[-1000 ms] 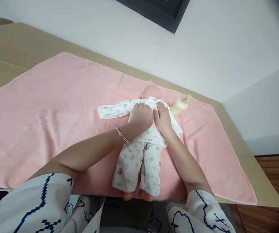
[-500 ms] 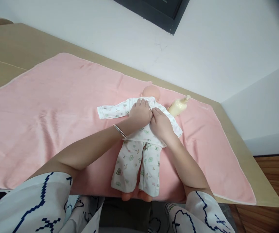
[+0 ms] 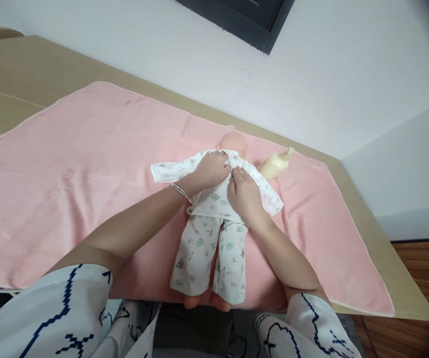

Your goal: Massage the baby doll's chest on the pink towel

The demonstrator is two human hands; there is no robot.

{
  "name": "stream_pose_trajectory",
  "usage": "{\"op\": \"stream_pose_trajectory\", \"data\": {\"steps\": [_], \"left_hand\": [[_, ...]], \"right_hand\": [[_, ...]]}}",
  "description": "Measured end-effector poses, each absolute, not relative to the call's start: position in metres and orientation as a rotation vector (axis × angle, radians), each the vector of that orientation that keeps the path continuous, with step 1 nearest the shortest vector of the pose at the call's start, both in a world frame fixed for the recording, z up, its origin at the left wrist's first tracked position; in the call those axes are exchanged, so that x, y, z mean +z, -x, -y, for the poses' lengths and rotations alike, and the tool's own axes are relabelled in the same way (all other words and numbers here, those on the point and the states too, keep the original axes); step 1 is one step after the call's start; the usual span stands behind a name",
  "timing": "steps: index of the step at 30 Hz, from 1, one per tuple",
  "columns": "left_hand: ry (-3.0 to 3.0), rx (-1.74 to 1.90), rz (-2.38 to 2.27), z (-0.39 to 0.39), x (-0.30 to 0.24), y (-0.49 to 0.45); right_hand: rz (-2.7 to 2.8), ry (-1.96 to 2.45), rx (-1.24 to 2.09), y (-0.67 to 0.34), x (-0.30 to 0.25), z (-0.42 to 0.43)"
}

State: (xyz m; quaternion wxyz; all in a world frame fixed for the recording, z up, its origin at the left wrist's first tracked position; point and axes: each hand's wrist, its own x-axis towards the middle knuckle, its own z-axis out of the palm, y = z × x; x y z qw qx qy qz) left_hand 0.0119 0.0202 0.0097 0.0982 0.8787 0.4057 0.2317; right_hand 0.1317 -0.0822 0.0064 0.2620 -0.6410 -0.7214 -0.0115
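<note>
A baby doll [image 3: 231, 141] lies on its back on a pink towel [image 3: 68, 169], dressed in a white printed jacket [image 3: 214, 201] and matching trousers [image 3: 207, 256]. My left hand [image 3: 210, 169], with a silver bracelet at the wrist, is closed on the jacket's front edge at the doll's chest. My right hand [image 3: 243, 196] pinches the other edge of the jacket right beside it. The jacket's left sleeve [image 3: 169, 170] lies empty and flat. The doll's bare arm [image 3: 274, 164] sticks out to the right.
The towel covers a wooden table [image 3: 16, 74] that stands against a white wall. A dark frame [image 3: 252, 20] hangs on the wall above. The table's right end [image 3: 397, 268] drops to a wooden floor. My patterned sleeves fill the bottom of the view.
Both hands went from lying flat on the doll's chest to gripping the jacket's front edges. The right hand slid slightly down and the jacket is drawn together at the chest.
</note>
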Motion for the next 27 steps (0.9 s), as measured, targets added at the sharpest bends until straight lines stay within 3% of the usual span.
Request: {"op": "stream_pose_trajectory", "data": {"steps": [9, 19, 27], "left_hand": [[-2.776, 0.572, -1.375, 0.042, 0.016, -0.030], [-2.615, 0.607, -1.386, -0.009, 0.005, -0.016], [-2.645, 0.560, -1.408, 0.026, 0.009, -0.030]], "right_hand": [[1.902, 1.614, 0.159, -0.181, 0.002, 0.044], [1.999, 1.891, 0.029, -0.136, 0.021, 0.085], [1.935, 1.804, 0.199, -0.183, -0.001, 0.044]]}}
